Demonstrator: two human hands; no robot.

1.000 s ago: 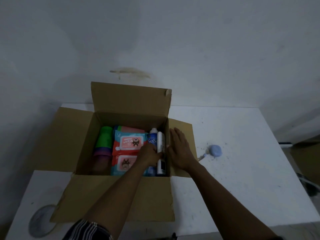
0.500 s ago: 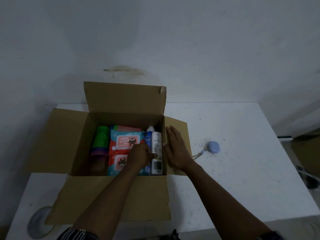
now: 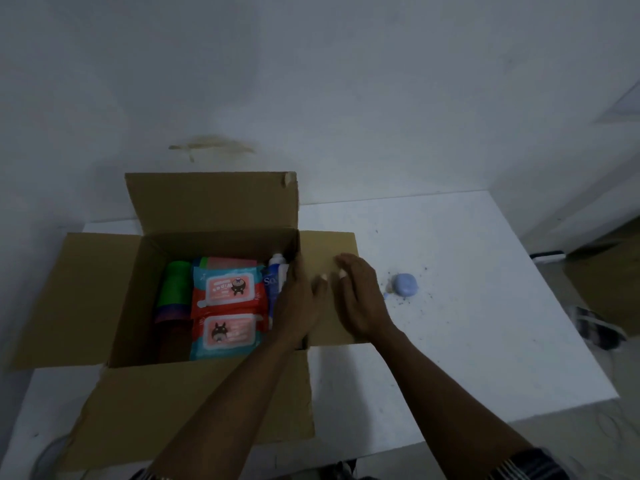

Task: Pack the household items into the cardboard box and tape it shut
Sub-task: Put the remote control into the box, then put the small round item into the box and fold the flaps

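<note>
Left hand (image 3: 298, 306) has let go of the bottles (image 3: 273, 284) — it and the right hand (image 3: 362, 301) hang released over the right flap (image 3: 329, 247) — closing looks next

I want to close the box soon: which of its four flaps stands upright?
The far flap, by the wall, stands upright; the left flap, right flap and near flap are folded outward.

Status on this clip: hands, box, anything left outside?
Hands empty: left hand at box rim, right hand over the right flap. Box open, untaped, wipes and bottles inside. Small blue thing out on the table.
</note>
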